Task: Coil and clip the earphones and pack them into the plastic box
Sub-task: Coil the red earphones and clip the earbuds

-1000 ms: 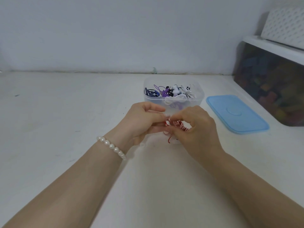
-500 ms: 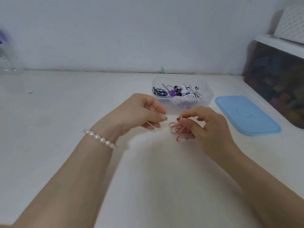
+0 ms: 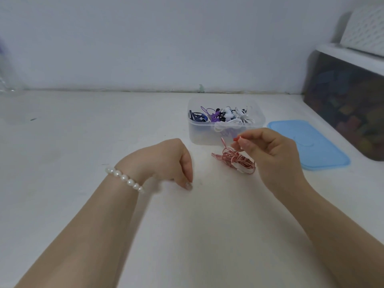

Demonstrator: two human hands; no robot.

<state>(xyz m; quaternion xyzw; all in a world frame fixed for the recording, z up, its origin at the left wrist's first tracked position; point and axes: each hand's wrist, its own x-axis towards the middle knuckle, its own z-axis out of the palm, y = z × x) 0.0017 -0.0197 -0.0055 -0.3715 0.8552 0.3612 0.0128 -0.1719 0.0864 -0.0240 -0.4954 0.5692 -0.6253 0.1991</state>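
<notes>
A coiled bundle of pink earphones (image 3: 234,161) lies on the white table just in front of the clear plastic box (image 3: 195,132). Several coiled earphones, blue, purple, black and white, fill the box. My right hand (image 3: 272,154) hovers over the right side of the bundle. Its thumb and forefinger pinch a small red end (image 3: 236,139) that appears to belong to the pink earphones. My left hand (image 3: 168,161), with a pearl bracelet on the wrist, is to the left of the bundle. Its fingers hang loosely curled with the tips touching the table, holding nothing.
The box's blue lid (image 3: 311,146) lies flat to the right of the box. A dark bin (image 3: 349,113) under a white shelf stands at the far right. A wall closes the back of the table.
My hands have separated. The left hand let go of the pink earphones and dropped to the table. The bundle now lies on the table, and the right hand holds only the red end.
</notes>
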